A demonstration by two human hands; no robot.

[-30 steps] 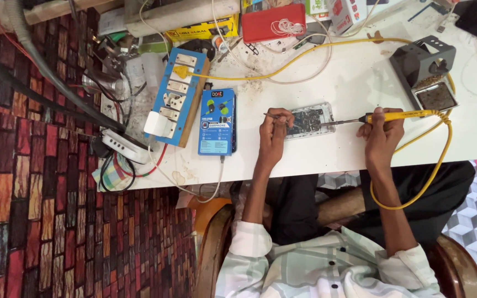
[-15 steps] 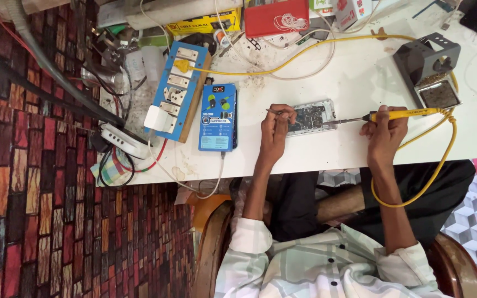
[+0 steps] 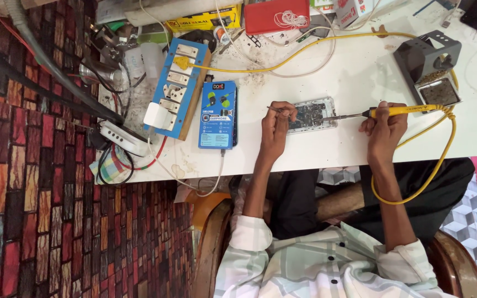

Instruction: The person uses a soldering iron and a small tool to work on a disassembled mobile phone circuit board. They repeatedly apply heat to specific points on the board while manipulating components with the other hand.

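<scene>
One board: opened phone (image 3: 311, 116), light, fragile; steady its edge.
Left hand (image 3: 277, 124): pinching thin tweezers (image 3: 274, 110).
Right hand (image 3: 385, 127): gripping yellow soldering iron (image 3: 401, 110).

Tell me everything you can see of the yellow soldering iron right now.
The soldering iron has a slim yellow handle, a dark collar and a thin metal tip. It lies nearly level above the white table, held pen-style in the right hand. Its tip reaches the opened phone, which the left hand steadies. A yellow cord leaves the handle's rear, loops off the table edge and back across the table.
</scene>
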